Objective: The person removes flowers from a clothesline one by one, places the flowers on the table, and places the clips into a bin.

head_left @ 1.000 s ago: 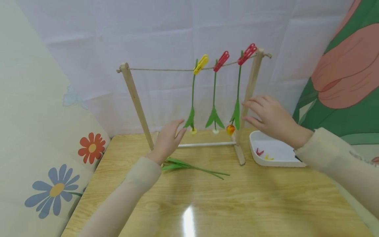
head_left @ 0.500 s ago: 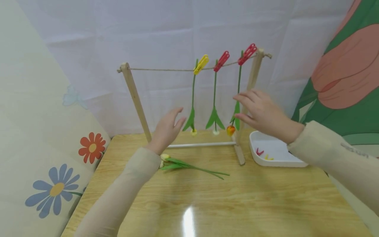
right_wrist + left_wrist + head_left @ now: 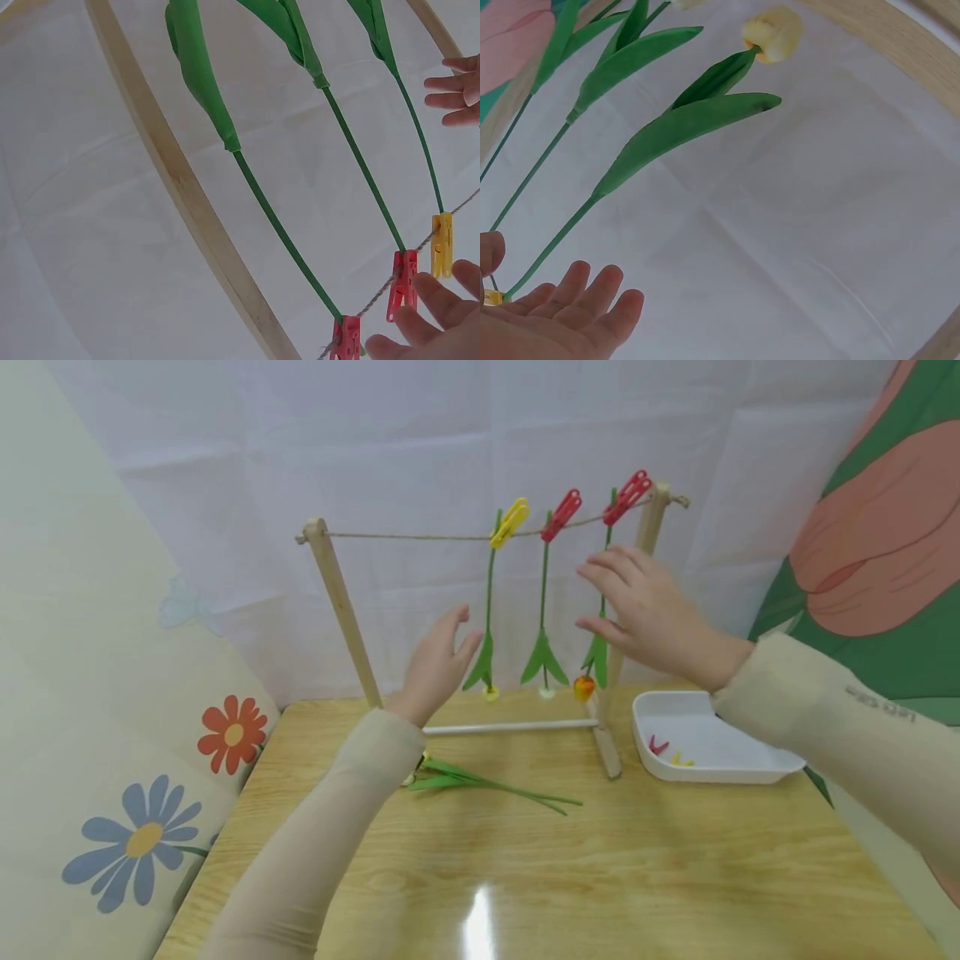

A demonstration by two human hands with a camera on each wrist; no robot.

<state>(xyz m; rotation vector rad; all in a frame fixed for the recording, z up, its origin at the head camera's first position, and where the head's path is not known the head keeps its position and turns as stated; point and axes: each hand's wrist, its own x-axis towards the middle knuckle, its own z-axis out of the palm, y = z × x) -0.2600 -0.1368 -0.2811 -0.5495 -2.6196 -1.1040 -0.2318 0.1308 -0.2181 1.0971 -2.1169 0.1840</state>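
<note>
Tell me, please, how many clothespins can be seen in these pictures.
5: on the string, a yellow clothespin, a middle red clothespin and a right red clothespin; in the white tray, a red one and a yellow one. The right sleeve may hide more.

Lying tulips (image 3: 468, 777) partly behind left sleeve (image 3: 375, 760)

Your wood-grain table (image 3: 600, 860), a wooden rack (image 3: 343, 602) standing along its far side, loose flowers (image 3: 457, 773) lying nearer you, a white tray (image 3: 720, 772) far right.
</note>
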